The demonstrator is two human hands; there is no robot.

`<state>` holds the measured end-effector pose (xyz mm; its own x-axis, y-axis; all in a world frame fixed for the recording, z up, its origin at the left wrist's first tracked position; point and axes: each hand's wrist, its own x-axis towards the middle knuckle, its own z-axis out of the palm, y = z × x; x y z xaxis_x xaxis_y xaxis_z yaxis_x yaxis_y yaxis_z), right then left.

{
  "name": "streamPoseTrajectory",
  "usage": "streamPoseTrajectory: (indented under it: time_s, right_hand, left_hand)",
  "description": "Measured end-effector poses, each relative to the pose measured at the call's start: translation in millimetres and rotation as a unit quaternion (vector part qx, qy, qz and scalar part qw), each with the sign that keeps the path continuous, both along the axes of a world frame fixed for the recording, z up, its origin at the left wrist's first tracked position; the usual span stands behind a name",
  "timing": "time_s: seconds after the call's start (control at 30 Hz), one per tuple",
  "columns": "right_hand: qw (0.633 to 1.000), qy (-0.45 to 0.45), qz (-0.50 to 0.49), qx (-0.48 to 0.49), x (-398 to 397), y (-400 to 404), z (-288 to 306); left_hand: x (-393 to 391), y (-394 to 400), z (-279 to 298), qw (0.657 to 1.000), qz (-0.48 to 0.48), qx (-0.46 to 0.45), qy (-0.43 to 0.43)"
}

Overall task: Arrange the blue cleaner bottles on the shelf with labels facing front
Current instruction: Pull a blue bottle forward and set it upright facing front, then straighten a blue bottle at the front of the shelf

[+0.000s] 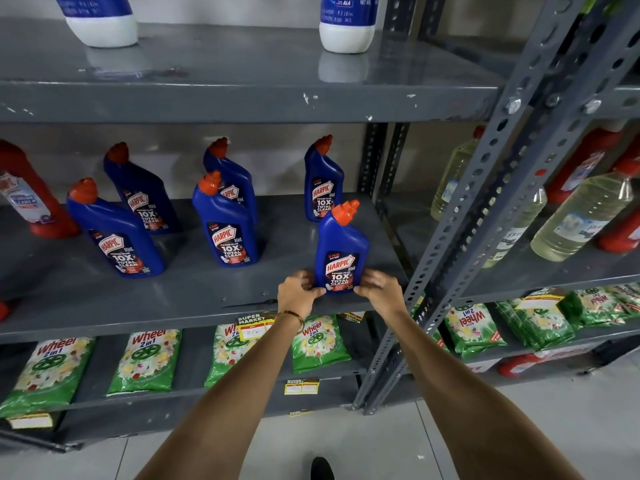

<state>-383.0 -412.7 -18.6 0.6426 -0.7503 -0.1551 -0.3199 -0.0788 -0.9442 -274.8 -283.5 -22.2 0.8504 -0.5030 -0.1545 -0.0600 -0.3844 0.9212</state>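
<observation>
Several blue cleaner bottles with orange-red caps stand on the grey middle shelf (173, 299), labels facing me. The front right bottle (341, 244) stands upright near the shelf's front edge. My left hand (298, 292) grips its base from the left and my right hand (379, 287) grips it from the right. Another blue bottle (322, 178) stands behind it. Two stand in the middle, one in front (225, 223) and one behind (232, 171). Two more stand at left, front (116, 230) and back (142, 192).
A red cleaner bottle (29, 195) stands at the shelf's left. A slotted grey upright (491, 188) rises just right of my hands. Clear liquid bottles (581, 216) fill the neighbouring shelf. Green detergent packs (145, 358) lie below; white-and-blue bottles (346, 26) stand above.
</observation>
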Motion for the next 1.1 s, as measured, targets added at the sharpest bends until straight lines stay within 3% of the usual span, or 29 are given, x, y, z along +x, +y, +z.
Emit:
streamPoseTrajectory:
  time_s: [0.23,0.63,0.83,1.1]
  right_hand:
    - [1.0,0.007,-0.022,0.009,3,1,-3]
    - [0.963,0.059,-0.247,-0.094,12,103,-12]
    - [0.982,0.035,-0.159,-0.095,57,162,-9]
    - [0.995,0.022,-0.061,-0.073,139,170,0]
  left_hand:
    - [17,13,-1,1.0,-0.018,-0.013,0.002]
    - [69,118,-1,0.998,-0.058,-0.008,0.006]
    - [107,160,-2,1.0,-0.021,0.016,-0.012]
    - [149,169,1,0.999,0.013,0.024,-0.022]
